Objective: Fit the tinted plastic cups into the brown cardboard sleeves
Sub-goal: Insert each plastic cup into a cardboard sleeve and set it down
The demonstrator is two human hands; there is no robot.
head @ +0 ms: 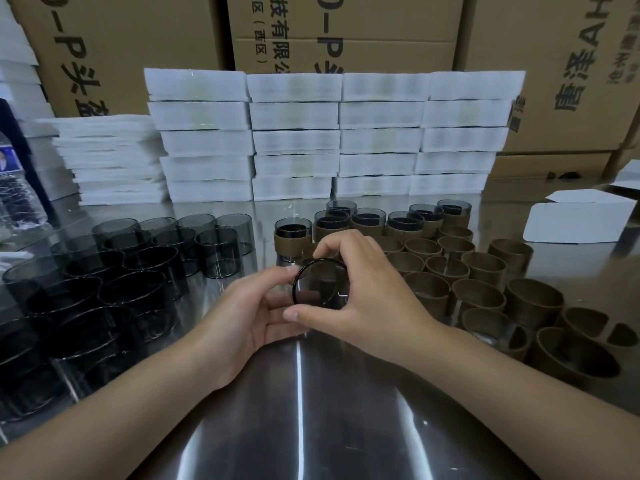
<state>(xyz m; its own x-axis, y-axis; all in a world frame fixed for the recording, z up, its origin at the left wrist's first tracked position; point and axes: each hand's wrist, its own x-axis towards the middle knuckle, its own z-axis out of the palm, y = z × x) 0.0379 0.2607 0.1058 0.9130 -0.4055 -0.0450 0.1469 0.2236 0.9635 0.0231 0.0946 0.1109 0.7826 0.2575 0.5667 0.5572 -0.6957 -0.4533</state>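
Smoky tinted clear plastic cup [320, 285] was held over centre of shiny metal surface [311, 420], tilted, rim toward wearer. Left hand [252, 306] gripped it from below-left, thumb at rim. Right hand [363, 289] curled over top, thumb underneath. Sleeve on it or not: couldn't tell. Bare tinted cups [138, 268] stood left, empty brown cardboard sleeves [481, 292] right, sleeved cups [367, 220] in back row. White foam stacks [329, 140] were behind.

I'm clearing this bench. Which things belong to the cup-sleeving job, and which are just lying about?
Job: held cup, gripped by left hand and right hand; bare tinted cups; empty brown sleeves; sleeved cups.
Lying about: water bottle; white foam stacks; white card box; cardboard cartons.
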